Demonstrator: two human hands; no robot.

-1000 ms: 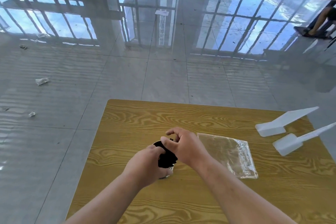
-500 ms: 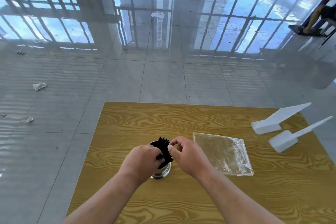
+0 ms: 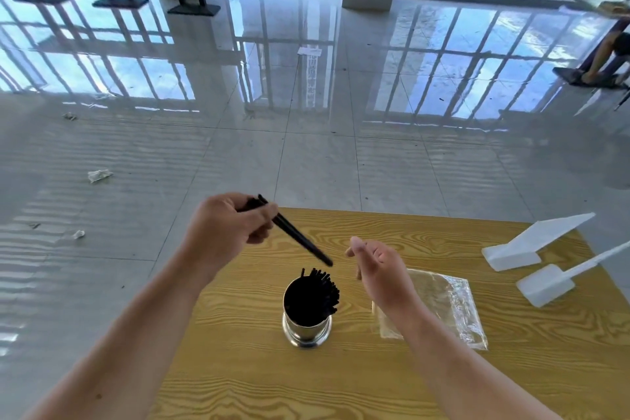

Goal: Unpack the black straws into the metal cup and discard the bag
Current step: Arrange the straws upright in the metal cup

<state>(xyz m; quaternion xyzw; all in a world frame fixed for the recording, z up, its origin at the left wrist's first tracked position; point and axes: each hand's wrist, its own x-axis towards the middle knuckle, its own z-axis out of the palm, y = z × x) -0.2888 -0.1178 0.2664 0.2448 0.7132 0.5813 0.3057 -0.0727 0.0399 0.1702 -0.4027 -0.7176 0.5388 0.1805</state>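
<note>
Head view, left hand (image 3: 225, 232): fingers (image 3: 264, 215) closed around a few black straws (image 3: 296, 237), held near one end; free ends slant down toward the metal cup (image 3: 306, 324), above its mouth, not touching.
Head view, right hand (image 3: 378, 269): fingers loosely curled, half open, holding nothing; it hovers just right of the held straw tips.
Cup: upright on the counter (image 3: 238, 368), below and between both hands, packed with straws fanning rightward.
Handling, straws: judged light, thin, stiff but bendable, smooth; a pinch near mid-length should steer better.
Handling, bag (image 3: 443, 303): clear, empty, flat on the counter, partly under the right wrist; judged limp, slippery; take an edge.
Obstacles: two white plastic pieces (image 3: 521, 245) well right of the fingers; standing straws crowd the cup mouth.
</note>
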